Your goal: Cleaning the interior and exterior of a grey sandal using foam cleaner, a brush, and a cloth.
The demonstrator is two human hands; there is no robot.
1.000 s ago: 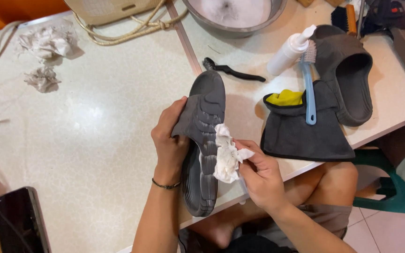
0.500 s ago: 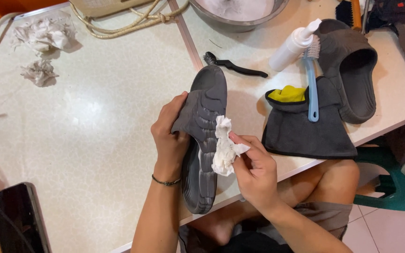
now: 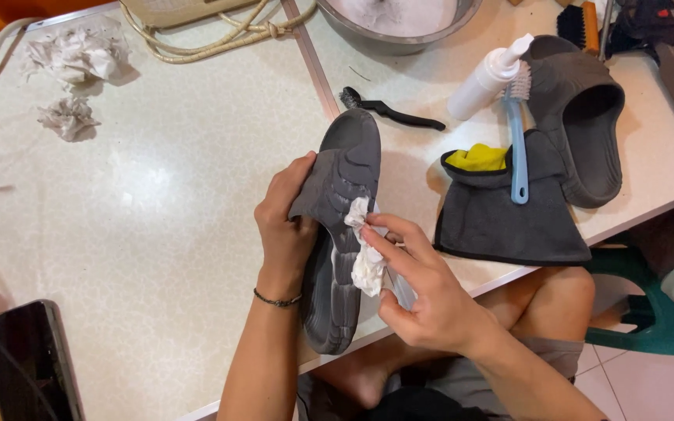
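Now left hand (image 3: 286, 226) grips grey slipper (image 3: 345, 234); right hand (image 3: 423, 292) fingers pinch white tissue (image 3: 364, 249) against it.

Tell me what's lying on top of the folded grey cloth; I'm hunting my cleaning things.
On the grey cloth lies a blue toothbrush; a yellow rag pokes from its top fold. Anything deeper inside is covered.

Bare forearms, no sleeves; thin dark beaded bracelet (image 3: 277, 299) worn on left wrist; grey shorts (image 3: 509, 362) worn below.
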